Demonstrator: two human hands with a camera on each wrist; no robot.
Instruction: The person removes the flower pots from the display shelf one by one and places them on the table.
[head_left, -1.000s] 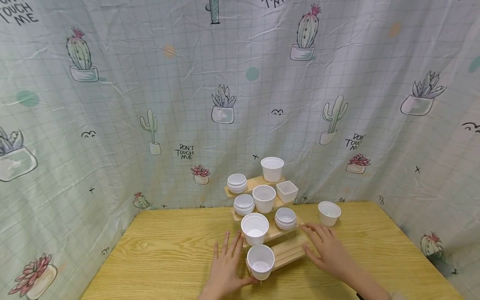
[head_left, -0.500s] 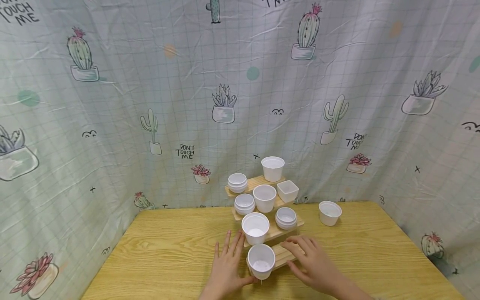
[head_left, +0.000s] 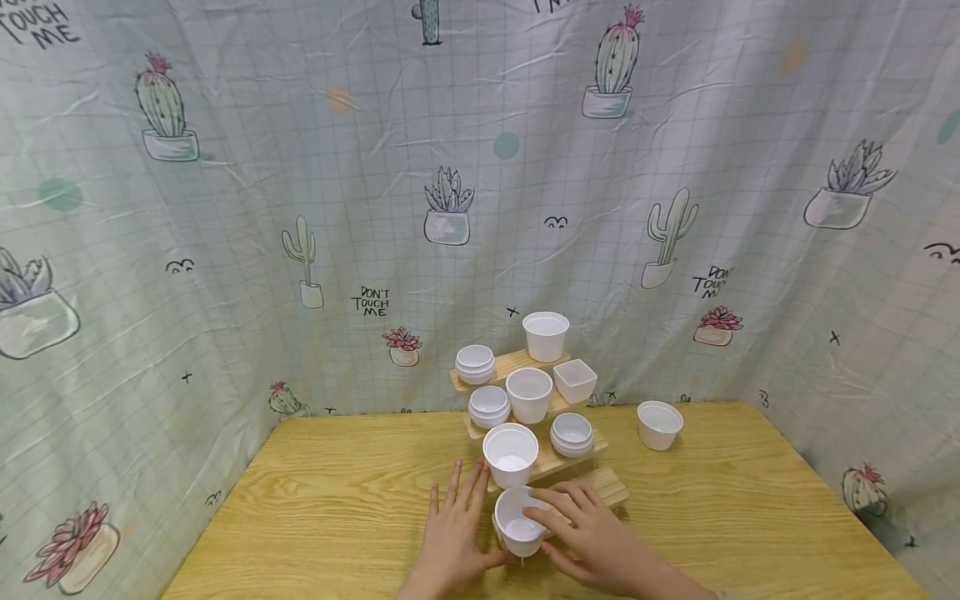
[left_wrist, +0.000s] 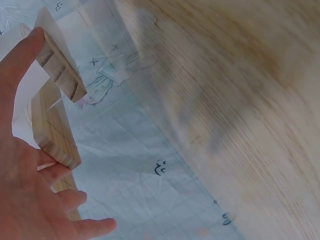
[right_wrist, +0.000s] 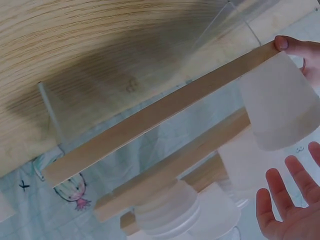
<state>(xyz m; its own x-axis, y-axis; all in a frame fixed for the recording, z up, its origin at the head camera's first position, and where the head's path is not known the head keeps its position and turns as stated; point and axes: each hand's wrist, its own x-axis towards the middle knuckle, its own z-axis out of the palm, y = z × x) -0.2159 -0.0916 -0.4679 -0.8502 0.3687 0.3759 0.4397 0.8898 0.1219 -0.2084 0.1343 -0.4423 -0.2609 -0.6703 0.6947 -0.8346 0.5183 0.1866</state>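
Observation:
A stepped wooden rack (head_left: 611, 486) with clear side panels bears several white plant pots. My left hand (head_left: 450, 537) lies along the rack's left side, fingers spread. In the left wrist view its thumb (left_wrist: 31, 42) touches the end of the lowest slat (left_wrist: 60, 70), and other fingers touch the slat behind. My right hand (head_left: 596, 537) hovers over the lowest step beside a round white pot (head_left: 520, 531), its fingertips above the rim. The right wrist view shows these fingers (right_wrist: 277, 187) extended and apart from that pot (right_wrist: 280, 102).
Round pots (head_left: 512, 460), ridged pots (head_left: 572, 437) and a square pot (head_left: 575, 382) stand on the upper steps. Another white pot (head_left: 659, 427) stands alone on the wooden table (head_left: 337, 500), right of the rack. A cactus-print curtain (head_left: 360, 208) encloses the back and sides.
My right hand has moved left from the rack's right end, along the lowest step, to the pot at its left end. The left hand has stayed in place.

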